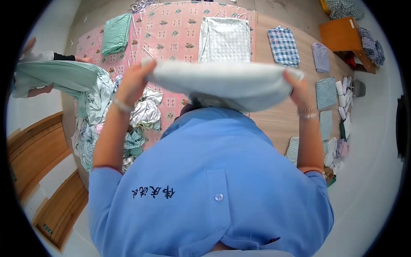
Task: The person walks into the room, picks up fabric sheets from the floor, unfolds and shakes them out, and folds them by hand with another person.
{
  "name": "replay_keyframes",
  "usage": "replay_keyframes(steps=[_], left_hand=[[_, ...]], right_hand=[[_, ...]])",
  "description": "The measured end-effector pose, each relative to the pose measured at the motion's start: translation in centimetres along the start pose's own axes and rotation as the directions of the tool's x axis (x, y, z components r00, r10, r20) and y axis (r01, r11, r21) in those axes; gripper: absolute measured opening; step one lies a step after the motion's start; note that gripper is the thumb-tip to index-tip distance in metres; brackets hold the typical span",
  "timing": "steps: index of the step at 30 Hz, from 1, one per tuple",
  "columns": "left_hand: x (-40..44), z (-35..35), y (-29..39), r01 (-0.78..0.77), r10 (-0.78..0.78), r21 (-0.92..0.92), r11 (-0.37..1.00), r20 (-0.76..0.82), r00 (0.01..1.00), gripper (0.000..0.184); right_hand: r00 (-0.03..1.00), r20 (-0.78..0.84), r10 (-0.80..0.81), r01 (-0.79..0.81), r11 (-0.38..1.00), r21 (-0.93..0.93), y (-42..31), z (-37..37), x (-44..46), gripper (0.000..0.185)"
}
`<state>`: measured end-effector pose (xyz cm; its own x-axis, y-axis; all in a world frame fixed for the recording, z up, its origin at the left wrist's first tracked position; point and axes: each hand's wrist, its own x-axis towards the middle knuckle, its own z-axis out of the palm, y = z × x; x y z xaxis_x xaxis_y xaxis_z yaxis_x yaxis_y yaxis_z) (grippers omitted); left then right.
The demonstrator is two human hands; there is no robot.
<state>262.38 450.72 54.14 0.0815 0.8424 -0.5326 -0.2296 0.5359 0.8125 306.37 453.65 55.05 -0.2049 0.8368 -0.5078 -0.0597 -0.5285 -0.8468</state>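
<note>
A pale, whitish-green cloth (222, 83) is stretched between my two hands in front of my chest, its lower edge sagging and blurred. My left hand (132, 83) grips its left end, fingers closed on the corner. At the other end, my right hand (299, 90) is closed on the opposite corner. Beyond the cloth lies a folded white checked cloth (224, 38) on the pink flowered table cover (171, 30). Below and right of my left hand is a crumpled white cloth (147, 109).
At left, another person's hands hold a green cloth (64, 75) over a heap of loose fabric (87, 139). Folded stacks include a green checked one (117, 34), a blue checked one (283, 46) and a striped one (320, 57). A wooden stool (342, 36) stands far right.
</note>
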Motion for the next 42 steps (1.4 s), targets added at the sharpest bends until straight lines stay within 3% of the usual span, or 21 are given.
replay_keyframes(steps=[3, 4, 5, 8, 10, 13, 14, 16, 18, 19, 21, 22, 23, 24, 26, 31, 33, 35, 37, 40, 42], left_hand=[[2.3, 2.7, 5.7, -0.319, 0.320, 0.075, 0.945, 0.001, 0.947, 0.027], [3.2, 3.2, 8.2, -0.371, 0.357, 0.313, 0.874, 0.102, 0.929, 0.028], [7.1, 1.6, 8.9, -0.479, 0.421, 0.310, 0.821, 0.239, 0.875, 0.031], [8.1, 6.7, 13.9, -0.438, 0.422, 0.079, 0.896, 0.163, 0.892, 0.020], [7.2, 8.2, 16.0, -0.625, 0.594, 0.037, 0.780, 0.274, 0.756, 0.023], [1.2, 9.7, 17.3, -0.643, 0.620, -0.036, 0.765, 0.308, 0.721, 0.027], [4.0, 3.9, 16.6, -0.755, 0.674, 0.440, 0.486, 0.361, 0.644, 0.026], [0.0, 3.2, 14.0, -0.507, 0.540, 0.602, 0.617, 0.145, 0.829, 0.023], [-3.0, 3.2, 10.0, -0.162, 0.249, 0.661, 0.733, -0.040, 0.968, 0.019], [-3.2, 2.6, 6.4, -0.411, 0.346, 0.397, 0.821, 0.227, 0.910, 0.020], [-3.3, 0.9, -0.3, -0.152, 0.090, 0.233, 0.961, 0.255, 0.963, 0.022], [-3.2, 0.0, -3.3, -0.021, -0.045, 0.306, 0.952, 0.206, 0.977, 0.023], [-4.0, 1.5, -4.2, -0.032, -0.022, 0.240, 0.970, 0.221, 0.975, 0.024], [-4.3, 1.7, -4.8, -0.039, -0.051, 0.377, 0.925, 0.227, 0.973, 0.024], [-4.9, 1.6, -4.9, 0.037, -0.189, 0.483, 0.875, 0.270, 0.944, 0.024], [-7.8, 1.3, 3.4, -0.244, -0.077, 0.583, 0.775, 0.470, 0.879, 0.020], [-7.9, 1.3, 5.3, -0.439, 0.239, 0.366, 0.820, 0.478, 0.845, 0.019], [-5.1, 3.1, 7.1, -0.336, 0.259, 0.355, 0.873, 0.246, 0.934, 0.020], [1.9, 3.5, 7.9, -0.270, 0.212, 0.464, 0.844, 0.175, 0.961, 0.029], [10.3, 5.4, 8.2, -0.393, 0.383, 0.222, 0.892, 0.088, 0.920, 0.031], [16.3, 3.3, 10.3, -0.435, 0.385, 0.340, 0.834, 0.206, 0.900, 0.037]], right_hand=[[0.933, -0.128, -0.337, 0.335, 0.941, -0.039, -5.1, 0.5, 2.4, 0.029], [0.910, -0.148, -0.388, 0.384, 0.922, -0.058, -7.3, 0.9, 3.3, 0.032], [0.905, -0.106, -0.412, 0.407, 0.911, -0.062, -8.0, -2.3, 6.8, 0.034], [0.914, -0.137, -0.382, 0.358, 0.918, -0.172, -13.2, -2.7, 9.1, 0.040], [0.808, 0.067, -0.585, 0.586, 0.810, 0.005, -15.9, -0.2, 6.9, 0.032], [0.732, -0.162, -0.662, 0.663, 0.747, -0.060, -16.2, -2.8, 3.0, 0.037], [0.715, -0.154, -0.682, 0.680, 0.730, -0.078, -15.5, -2.9, 0.9, 0.034], [0.712, -0.210, -0.670, 0.656, 0.742, -0.141, -12.1, -1.6, -3.0, 0.029], [0.836, -0.310, -0.454, 0.274, 0.832, -0.482, -7.3, -4.1, -6.3, 0.020], [0.898, -0.203, -0.391, 0.255, 0.837, -0.484, -4.5, -5.1, -6.9, 0.018], [0.947, -0.226, -0.230, 0.098, 0.873, -0.477, -0.5, -3.0, -8.1, 0.019], [0.975, -0.192, -0.109, 0.014, 0.898, -0.439, 1.3, -2.6, -8.3, 0.019], [0.988, -0.153, -0.028, -0.042, 0.900, -0.435, 3.2, -2.6, -8.4, 0.020], [0.992, -0.111, 0.054, -0.097, 0.896, -0.434, 4.3, -2.5, -8.4, 0.021], [0.995, -0.077, 0.071, -0.099, 0.884, -0.457, 5.0, -3.0, -8.9, 0.021], [0.996, 0.072, 0.056, -0.017, 0.890, -0.456, -0.5, -4.2, -11.9, 0.022], [0.945, 0.123, -0.302, 0.323, 0.921, -0.218, -2.3, -4.7, -12.8, 0.025], [0.890, -0.093, -0.447, 0.440, 0.894, -0.090, -2.9, -4.7, -9.5, 0.025], [0.943, -0.072, -0.324, 0.327, 0.944, 0.034, -5.7, -3.5, -2.8, 0.024], [0.937, -0.065, -0.344, 0.348, 0.936, 0.053, -7.8, -5.3, 6.7, 0.032], [0.906, -0.091, -0.414, 0.417, 0.909, 0.014, -10.8, -5.7, 10.3, 0.035]])
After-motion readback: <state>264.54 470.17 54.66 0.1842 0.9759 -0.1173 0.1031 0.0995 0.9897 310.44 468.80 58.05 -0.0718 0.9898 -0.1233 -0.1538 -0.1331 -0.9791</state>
